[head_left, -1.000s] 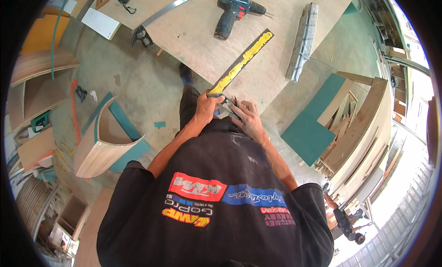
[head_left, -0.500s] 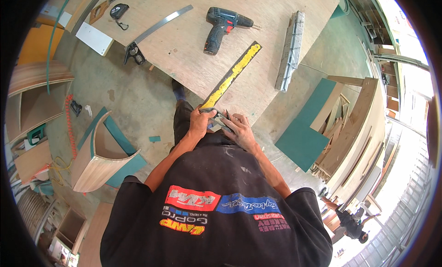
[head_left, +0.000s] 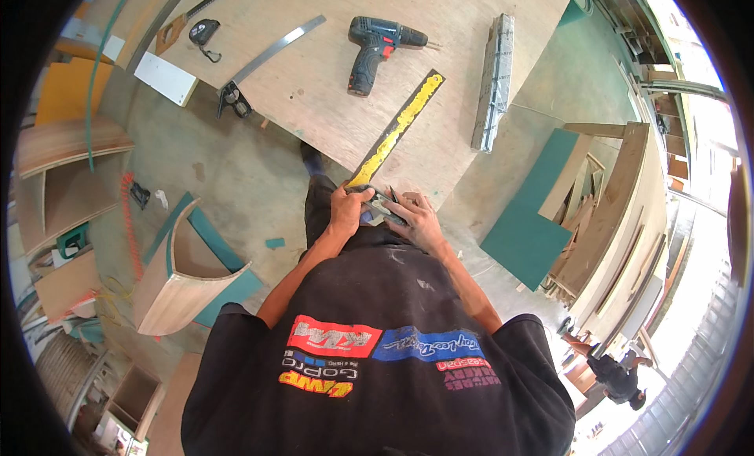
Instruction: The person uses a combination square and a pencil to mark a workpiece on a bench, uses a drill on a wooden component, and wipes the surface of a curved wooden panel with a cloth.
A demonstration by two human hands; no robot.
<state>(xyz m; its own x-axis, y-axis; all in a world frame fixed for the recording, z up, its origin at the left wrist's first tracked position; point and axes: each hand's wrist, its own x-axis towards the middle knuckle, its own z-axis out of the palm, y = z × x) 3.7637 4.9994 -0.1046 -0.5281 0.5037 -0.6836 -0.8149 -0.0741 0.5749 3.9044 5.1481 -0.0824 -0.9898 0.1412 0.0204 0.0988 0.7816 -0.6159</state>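
Note:
My left hand (head_left: 345, 210) grips the near end of a long dark strip (head_left: 399, 128) with a ragged yellow layer along its face. The strip slants up and right over the near corner of a plywood worktable (head_left: 314, 114). Close beside it, my right hand (head_left: 419, 225) is closed with bent fingers, and a thin dark pointed piece sticks up from them. Between the hands is a small greyish, dark-edged thing (head_left: 382, 205), partly hidden by the fingers; its kind is unclear. Farther out on the table lies a cordless drill (head_left: 373, 54) with a bit fitted.
A combination square (head_left: 271, 55), a tape measure (head_left: 203, 32) and a handsaw (head_left: 174, 32) lie at the table's left. A wrapped bundle (head_left: 493, 83) lies at its right edge. Curved wooden pieces (head_left: 177, 299) stand on the floor left; green-faced boards (head_left: 530, 212) stand right. Another person (head_left: 616, 377) is far right.
The view has shifted slightly, moving the surroundings a little in the picture. My hands keep nearly the same place and grip at the strip's near end.

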